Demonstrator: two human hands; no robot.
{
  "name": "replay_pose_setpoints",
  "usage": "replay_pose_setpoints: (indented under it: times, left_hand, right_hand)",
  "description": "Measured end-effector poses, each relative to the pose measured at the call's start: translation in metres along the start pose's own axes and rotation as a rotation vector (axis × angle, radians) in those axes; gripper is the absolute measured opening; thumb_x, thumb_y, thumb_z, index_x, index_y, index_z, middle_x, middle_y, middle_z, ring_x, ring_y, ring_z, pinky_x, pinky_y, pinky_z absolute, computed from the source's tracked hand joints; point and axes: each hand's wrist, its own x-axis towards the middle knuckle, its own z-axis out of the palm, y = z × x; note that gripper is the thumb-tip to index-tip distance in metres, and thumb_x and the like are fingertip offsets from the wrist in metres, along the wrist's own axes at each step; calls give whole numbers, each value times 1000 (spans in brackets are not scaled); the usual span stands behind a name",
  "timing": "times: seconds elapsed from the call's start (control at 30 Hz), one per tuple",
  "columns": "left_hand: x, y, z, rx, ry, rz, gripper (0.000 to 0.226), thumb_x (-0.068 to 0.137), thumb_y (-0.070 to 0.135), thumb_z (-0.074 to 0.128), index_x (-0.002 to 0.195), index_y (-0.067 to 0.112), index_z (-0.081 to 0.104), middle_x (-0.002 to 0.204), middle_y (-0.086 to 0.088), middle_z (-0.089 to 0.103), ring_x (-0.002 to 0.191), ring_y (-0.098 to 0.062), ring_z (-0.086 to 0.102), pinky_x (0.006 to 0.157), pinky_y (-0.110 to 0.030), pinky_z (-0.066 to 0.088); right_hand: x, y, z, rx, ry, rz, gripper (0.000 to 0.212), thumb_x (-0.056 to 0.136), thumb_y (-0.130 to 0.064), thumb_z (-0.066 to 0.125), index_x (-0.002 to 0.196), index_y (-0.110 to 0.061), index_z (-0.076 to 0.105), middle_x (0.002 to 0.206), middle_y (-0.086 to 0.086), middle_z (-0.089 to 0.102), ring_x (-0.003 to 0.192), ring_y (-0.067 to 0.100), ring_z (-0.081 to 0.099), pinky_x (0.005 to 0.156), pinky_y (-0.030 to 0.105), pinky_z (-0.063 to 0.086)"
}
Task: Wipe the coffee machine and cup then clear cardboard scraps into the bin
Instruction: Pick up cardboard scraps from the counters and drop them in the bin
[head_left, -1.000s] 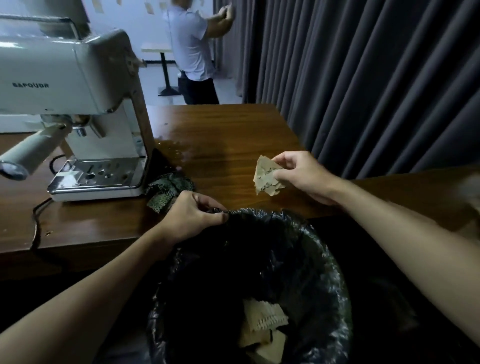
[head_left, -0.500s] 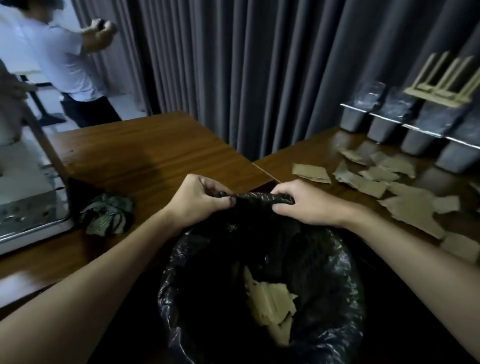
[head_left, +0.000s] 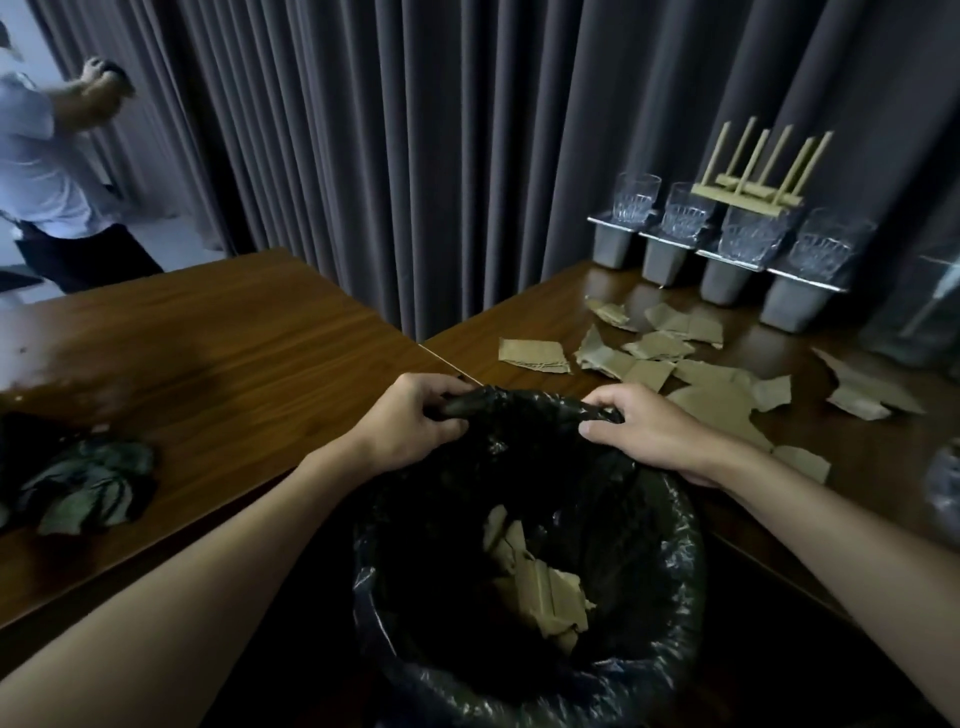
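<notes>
A bin lined with a black plastic bag (head_left: 675, 597) stands below the table corner, with several cardboard scraps inside (head_left: 540, 587). My left hand (head_left: 410, 421) grips the bag's far rim on the left. My right hand (head_left: 649, 431) grips the same rim on the right. Several torn cardboard scraps (head_left: 649, 358) lie scattered on the right wooden table (head_left: 857, 457). A crumpled dark green cloth (head_left: 88, 483) lies on the left table (head_left: 218, 353). The coffee machine is out of view.
Grey holders with clear glasses (head_left: 727, 234) and a wooden rack (head_left: 758, 171) stand at the back right by the dark curtain (head_left: 415, 156). Another glass object (head_left: 943, 493) sits at the right edge. A person (head_left: 47, 182) stands at the far left.
My right hand dropped the cardboard scrap into the bin and took hold of the bag's rim. The view swung right, away from the coffee machine, toward the scattered scraps.
</notes>
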Motion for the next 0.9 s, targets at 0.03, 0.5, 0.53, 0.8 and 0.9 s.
replay_pose_setpoints:
  times: [0.03,0.5,0.53,0.8,0.9]
  left_hand:
    - [2,-2,3,3,12,5,39,85,-2,72,108,30,72,103,8,75,95,-6,71,87,-25,56]
    - [27,-29,21,295,-80,-108,42,87,8,72,123,28,67,156,-3,40,139,-17,46,113,-39,43]
    - [29,-30,20,283,-99,-99,42,88,7,71,124,28,66,156,0,38,140,-17,45,112,-38,43]
    - [58,-44,13,230,-206,-2,42,90,6,68,121,33,65,150,18,39,145,7,24,120,-35,32]
    - [65,-50,11,190,-247,38,45,90,5,66,115,43,63,129,45,35,130,31,18,117,-27,28]
  right_hand:
    - [1,4,-3,13,-27,-1,6,90,-22,67,93,-17,69,98,5,72,94,21,68,89,45,51]
    - [89,34,20,-107,-117,-109,55,103,-37,41,153,-21,25,160,-2,24,145,14,22,110,23,19]
    - [95,37,23,-114,-122,-90,57,103,-37,40,154,-21,21,161,-2,19,147,14,17,114,26,16]
    - [118,39,27,-80,-6,68,52,103,-41,31,153,-26,27,160,1,18,147,24,14,119,42,15]
    - [117,39,29,-227,32,19,47,104,-35,33,148,-20,38,154,-1,33,143,23,18,116,38,16]
